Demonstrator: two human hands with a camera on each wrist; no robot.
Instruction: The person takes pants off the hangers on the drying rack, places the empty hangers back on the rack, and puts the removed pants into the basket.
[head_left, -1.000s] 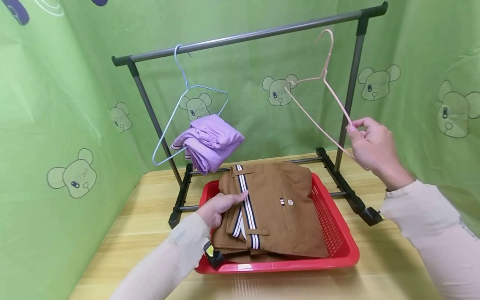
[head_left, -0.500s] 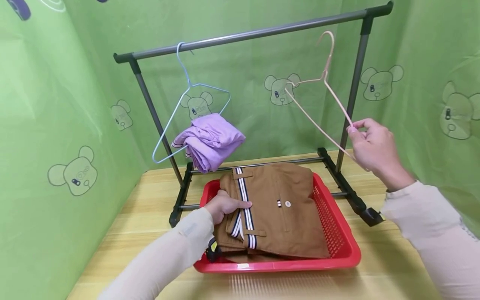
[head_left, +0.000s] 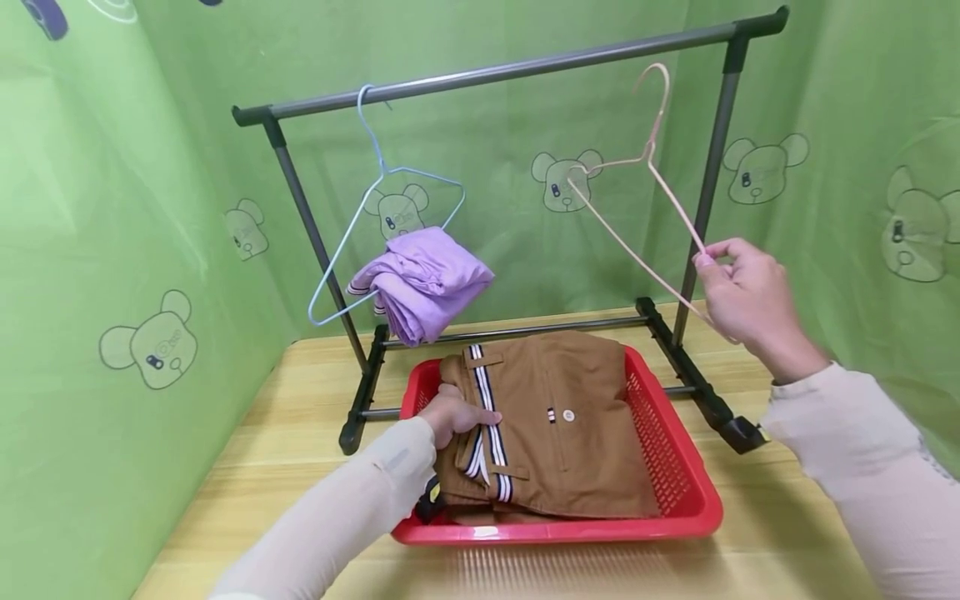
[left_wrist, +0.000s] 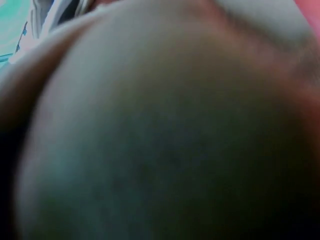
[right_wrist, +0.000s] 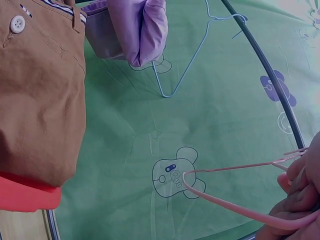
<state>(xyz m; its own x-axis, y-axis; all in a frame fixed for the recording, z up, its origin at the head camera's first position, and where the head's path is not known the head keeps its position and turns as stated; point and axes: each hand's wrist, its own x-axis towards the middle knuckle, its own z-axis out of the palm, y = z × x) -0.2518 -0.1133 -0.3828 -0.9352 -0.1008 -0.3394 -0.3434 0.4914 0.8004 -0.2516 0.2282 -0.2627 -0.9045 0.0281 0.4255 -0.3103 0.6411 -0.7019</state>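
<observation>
Brown trousers (head_left: 592,450) with a striped waistband lie folded in a red basket (head_left: 678,467). My left hand (head_left: 452,415) grips them at the waistband side, thumb on top and the other fingers hidden beneath the cloth. The left wrist view is mostly a dark blur. On the right, my right hand (head_left: 746,292) pinches a pink wire hanger (head_left: 678,204) by its near side, the hook pointing up in front of the rack. In the right wrist view the curled fingers (right_wrist: 300,195) wrap the pink hanger's end.
A grey clothes rack (head_left: 510,71) stands behind the basket on a wooden table (head_left: 277,467). From its bar hangs a blue hanger (head_left: 348,233) with a folded purple garment (head_left: 427,279) over its lower bar. Green patterned curtain (head_left: 150,208) encloses the sides and back.
My left hand has shifted slightly right and down along the waistband, and the trousers have slid a little with it. The right hand and pink hanger stay nearly in place.
</observation>
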